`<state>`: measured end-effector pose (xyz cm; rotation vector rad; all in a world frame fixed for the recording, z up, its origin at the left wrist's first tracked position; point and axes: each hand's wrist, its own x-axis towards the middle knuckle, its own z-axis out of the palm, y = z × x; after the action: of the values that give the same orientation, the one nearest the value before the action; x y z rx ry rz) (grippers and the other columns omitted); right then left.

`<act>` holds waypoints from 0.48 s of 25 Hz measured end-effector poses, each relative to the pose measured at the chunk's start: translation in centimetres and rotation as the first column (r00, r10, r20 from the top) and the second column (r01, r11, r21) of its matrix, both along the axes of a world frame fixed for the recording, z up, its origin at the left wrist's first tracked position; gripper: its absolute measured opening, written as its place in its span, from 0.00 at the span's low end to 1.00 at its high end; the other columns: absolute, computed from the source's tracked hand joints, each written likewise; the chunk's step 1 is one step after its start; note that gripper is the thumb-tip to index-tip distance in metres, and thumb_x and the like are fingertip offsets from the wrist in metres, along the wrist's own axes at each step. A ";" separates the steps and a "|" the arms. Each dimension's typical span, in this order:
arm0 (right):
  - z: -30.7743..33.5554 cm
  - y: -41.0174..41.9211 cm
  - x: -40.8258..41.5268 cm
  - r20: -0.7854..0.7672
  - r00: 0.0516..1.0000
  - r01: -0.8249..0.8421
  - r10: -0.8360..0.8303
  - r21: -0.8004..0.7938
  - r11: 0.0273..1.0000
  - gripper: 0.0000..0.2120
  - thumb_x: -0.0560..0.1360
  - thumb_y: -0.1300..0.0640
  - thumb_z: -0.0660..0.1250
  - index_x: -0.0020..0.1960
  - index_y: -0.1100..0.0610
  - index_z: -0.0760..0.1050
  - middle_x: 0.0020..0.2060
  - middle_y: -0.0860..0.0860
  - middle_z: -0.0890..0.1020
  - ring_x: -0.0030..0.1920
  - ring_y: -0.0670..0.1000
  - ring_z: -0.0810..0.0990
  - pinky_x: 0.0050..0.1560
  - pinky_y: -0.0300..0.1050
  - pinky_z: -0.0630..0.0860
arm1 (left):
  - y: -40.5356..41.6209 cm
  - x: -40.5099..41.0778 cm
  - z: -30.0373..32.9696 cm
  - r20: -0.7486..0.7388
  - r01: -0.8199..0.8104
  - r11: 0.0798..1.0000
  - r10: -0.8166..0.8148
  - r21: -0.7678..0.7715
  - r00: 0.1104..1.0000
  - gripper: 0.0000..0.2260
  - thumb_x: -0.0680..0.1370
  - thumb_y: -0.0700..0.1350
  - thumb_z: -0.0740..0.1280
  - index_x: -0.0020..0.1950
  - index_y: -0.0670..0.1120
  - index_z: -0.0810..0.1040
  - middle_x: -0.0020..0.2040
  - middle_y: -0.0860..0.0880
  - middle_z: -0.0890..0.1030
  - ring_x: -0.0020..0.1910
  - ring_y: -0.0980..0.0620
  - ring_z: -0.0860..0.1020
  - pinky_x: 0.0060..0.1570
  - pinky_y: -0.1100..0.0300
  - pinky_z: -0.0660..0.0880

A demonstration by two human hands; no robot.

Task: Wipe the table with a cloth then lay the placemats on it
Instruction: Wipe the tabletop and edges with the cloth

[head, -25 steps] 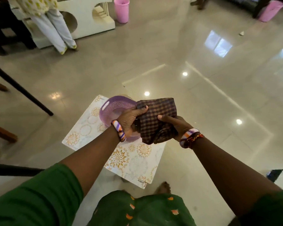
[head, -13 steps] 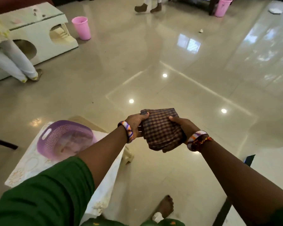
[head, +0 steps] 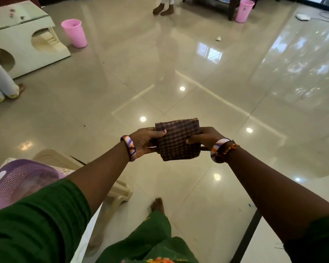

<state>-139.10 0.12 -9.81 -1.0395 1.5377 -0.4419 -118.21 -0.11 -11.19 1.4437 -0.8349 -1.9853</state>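
From the head camera, a folded brown-and-purple checked cloth point(head: 179, 139) is held up in the air in front of the person, over the glossy beige tiled floor point(head: 235, 92). The left hand point(head: 143, 142) grips the cloth's left edge, thumb curled over its front face and fingers wrapped behind. The right hand point(head: 204, 137) grips the cloth's right edge the same way, thumb lying across the front and fingers hidden behind the fabric. Each wrist carries a striped purple, orange and white bangle; the right wrist also has a red and yellow thread.

Below and left of the cloth, partly hidden by the green left sleeve point(head: 36, 215), a translucent purple perforated plastic basket point(head: 17, 183) sits on a white placemat with a gold floral pattern point(head: 65, 170), which lies on a cream plastic stool point(head: 118, 192). Directly beneath the cloth a bare foot point(head: 157, 204) stands on the floor.

Far beyond the cloth to the left, a pink plastic bin point(head: 74, 32) stands beside a cream low table with round cut-outs point(head: 23, 40). Another pink plastic bin point(head: 243, 10) stands far beyond the cloth to the right. No writing or labels can be read anywhere.
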 end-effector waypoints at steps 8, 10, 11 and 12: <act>1.6 -13.6 4.6 0.098 0.995 -0.014 0.011 0.029 0.999 0.15 0.73 0.61 0.68 0.59 0.60 0.75 0.51 0.55 0.80 0.49 0.55 0.78 0.45 0.46 0.76 | -11.8 1.3 -1.7 -0.066 -0.269 0.954 0.279 0.136 0.958 0.05 0.77 0.48 0.65 0.47 0.47 0.76 0.45 0.48 0.77 0.44 0.51 0.76 0.43 0.55 0.75; 2.4 -17.7 6.6 0.122 0.992 0.002 -0.012 0.082 0.997 0.13 0.74 0.60 0.67 0.58 0.60 0.73 0.48 0.55 0.79 0.46 0.55 0.77 0.48 0.49 0.76 | -14.4 2.5 -1.7 -0.093 -0.238 0.962 0.252 0.136 0.963 0.07 0.77 0.50 0.64 0.52 0.49 0.76 0.49 0.48 0.78 0.48 0.49 0.77 0.46 0.53 0.76; 2.7 -20.1 7.8 0.112 0.994 -0.016 0.006 0.094 0.995 0.13 0.74 0.60 0.67 0.58 0.59 0.73 0.47 0.54 0.79 0.45 0.55 0.77 0.47 0.49 0.75 | -15.8 3.5 -1.8 -0.109 -0.201 0.972 0.214 0.118 0.971 0.09 0.78 0.50 0.64 0.56 0.51 0.75 0.51 0.47 0.78 0.50 0.48 0.77 0.48 0.51 0.76; 2.8 -22.4 9.2 0.105 0.994 -0.037 0.027 0.099 0.994 0.12 0.75 0.59 0.67 0.58 0.59 0.73 0.46 0.53 0.78 0.43 0.54 0.76 0.45 0.47 0.75 | -17.2 4.5 -1.9 -0.127 -0.178 0.979 0.189 0.096 0.974 0.12 0.78 0.49 0.64 0.61 0.52 0.73 0.53 0.47 0.78 0.52 0.46 0.77 0.49 0.50 0.76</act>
<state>-129.92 -22.27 -7.04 -0.9474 1.4344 -0.3866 -113.70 -17.31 -13.07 1.3618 -0.5441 -1.9718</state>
